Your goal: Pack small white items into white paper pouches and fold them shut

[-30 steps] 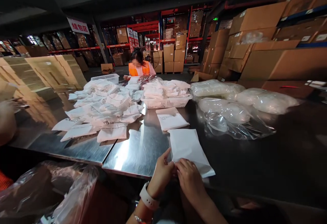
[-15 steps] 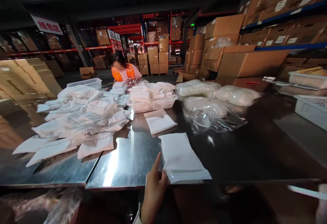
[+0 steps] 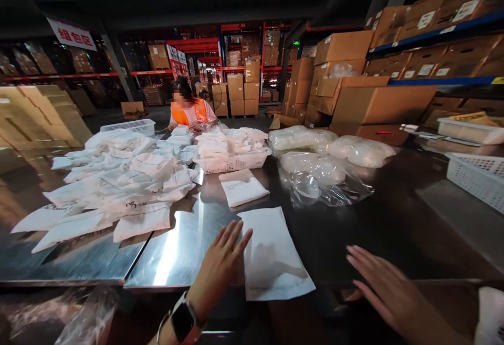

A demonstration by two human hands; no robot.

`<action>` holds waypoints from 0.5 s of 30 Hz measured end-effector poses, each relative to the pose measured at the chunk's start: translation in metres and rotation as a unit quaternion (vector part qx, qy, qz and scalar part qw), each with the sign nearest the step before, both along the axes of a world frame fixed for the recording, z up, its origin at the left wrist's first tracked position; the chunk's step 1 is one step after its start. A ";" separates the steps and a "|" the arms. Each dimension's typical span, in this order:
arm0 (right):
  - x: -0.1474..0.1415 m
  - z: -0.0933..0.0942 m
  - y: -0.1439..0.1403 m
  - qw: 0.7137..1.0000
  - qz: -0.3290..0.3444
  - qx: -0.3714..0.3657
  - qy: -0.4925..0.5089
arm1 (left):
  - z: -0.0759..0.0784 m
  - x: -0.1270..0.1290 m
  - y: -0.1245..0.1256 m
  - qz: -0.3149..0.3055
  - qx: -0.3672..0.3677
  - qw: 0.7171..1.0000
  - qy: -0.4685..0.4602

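Roughly speaking, the work looks mid-stream. At the far left of the steel table, a big loose heap of white pouches lies spread out, seemingly not yet dealt with. Next, the left hand, a watch on its wrist, lies flat with fingers spread at the left edge of a white envelope that sits flat at the near table edge; it pinches nothing. Just beyond lies a second, smaller pouch, and behind it a white basket already stacked full. Right of that rest clear plastic bags of white stuff, apparently unopened supply. The right hand hovers open and empty, fingers stretched, well apart from the envelope.
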State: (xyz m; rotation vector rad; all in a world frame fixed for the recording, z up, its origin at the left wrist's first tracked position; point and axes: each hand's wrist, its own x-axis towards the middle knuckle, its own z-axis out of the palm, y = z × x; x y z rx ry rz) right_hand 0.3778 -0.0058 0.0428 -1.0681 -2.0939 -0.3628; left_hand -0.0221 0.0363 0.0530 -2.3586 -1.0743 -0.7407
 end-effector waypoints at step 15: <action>-0.093 0.017 0.077 0.888 0.315 -0.030 -0.333 | -0.044 0.019 0.022 -0.243 -0.067 0.965 0.069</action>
